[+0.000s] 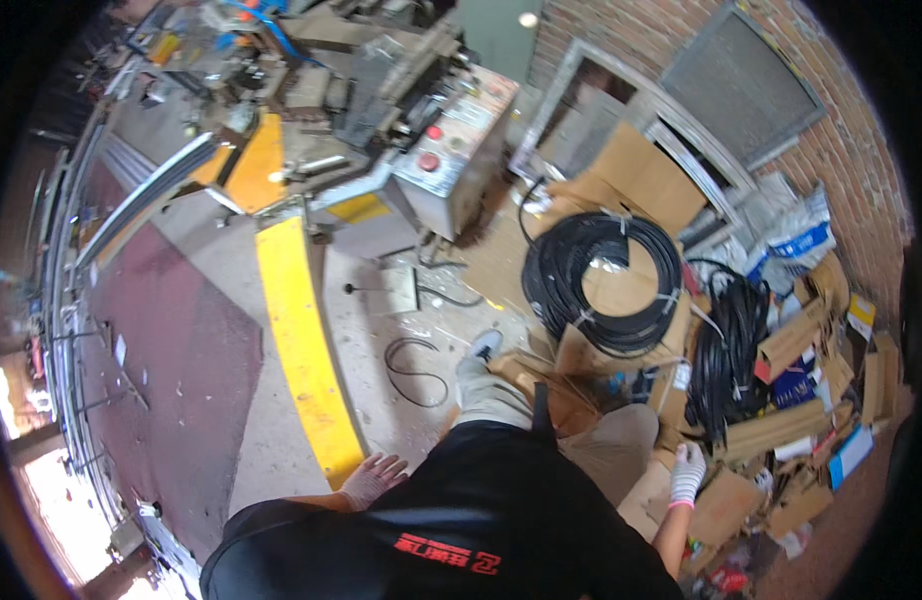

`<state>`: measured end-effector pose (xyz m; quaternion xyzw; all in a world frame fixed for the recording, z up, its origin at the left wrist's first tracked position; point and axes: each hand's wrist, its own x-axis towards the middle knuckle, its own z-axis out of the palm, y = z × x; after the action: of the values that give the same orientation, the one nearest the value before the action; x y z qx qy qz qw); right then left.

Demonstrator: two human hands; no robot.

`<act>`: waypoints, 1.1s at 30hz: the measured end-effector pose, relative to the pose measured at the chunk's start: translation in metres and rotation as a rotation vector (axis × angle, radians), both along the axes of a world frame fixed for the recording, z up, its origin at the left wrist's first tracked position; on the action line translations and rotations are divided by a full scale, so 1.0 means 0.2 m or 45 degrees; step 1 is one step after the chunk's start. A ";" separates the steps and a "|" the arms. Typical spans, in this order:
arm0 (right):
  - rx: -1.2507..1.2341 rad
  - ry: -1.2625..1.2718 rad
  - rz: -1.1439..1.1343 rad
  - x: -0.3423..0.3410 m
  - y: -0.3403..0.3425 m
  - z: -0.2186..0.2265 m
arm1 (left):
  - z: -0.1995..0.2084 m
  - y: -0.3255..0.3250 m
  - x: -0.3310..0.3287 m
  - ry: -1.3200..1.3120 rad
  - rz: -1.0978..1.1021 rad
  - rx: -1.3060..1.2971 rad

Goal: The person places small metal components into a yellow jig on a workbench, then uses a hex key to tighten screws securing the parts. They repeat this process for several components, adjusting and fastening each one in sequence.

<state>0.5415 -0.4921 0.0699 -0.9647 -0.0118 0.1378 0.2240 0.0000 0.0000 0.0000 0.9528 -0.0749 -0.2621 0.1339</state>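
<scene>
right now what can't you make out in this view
In the head view:
Right hand: too small to tell whether it grips cardboard.
Left hand: itself hiding any contact with yellow bar.
Black garment: cut off by bottom edge.
Upper-left clutter: small pieces blurred.

Left hand (373,483) loosely splayed

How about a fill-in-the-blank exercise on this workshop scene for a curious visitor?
The left hand is near the lower end of a long strip coloured ____.
The glove on the right hand has a wrist edge coloured ____.
The large black coil lies on brown ____.
The two round buttons on the control box are ____.

Missing words: yellow; pink; cardboard; red.
</scene>
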 end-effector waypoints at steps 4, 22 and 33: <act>0.133 -0.010 0.026 0.09 0.04 -0.09 | 0.11 0.02 0.10 0.062 0.268 -0.160; -0.174 -0.246 0.426 0.17 0.77 0.17 | 0.03 0.00 -0.01 -0.109 0.769 -0.432; -0.121 -0.091 0.282 0.24 0.72 -0.30 | -0.23 0.18 0.09 0.062 0.570 0.203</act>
<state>0.5891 -0.3479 0.0104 -0.9714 -0.1197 0.1275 0.1607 0.0175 0.0354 -0.0465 0.9465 0.1626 -0.2539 0.1147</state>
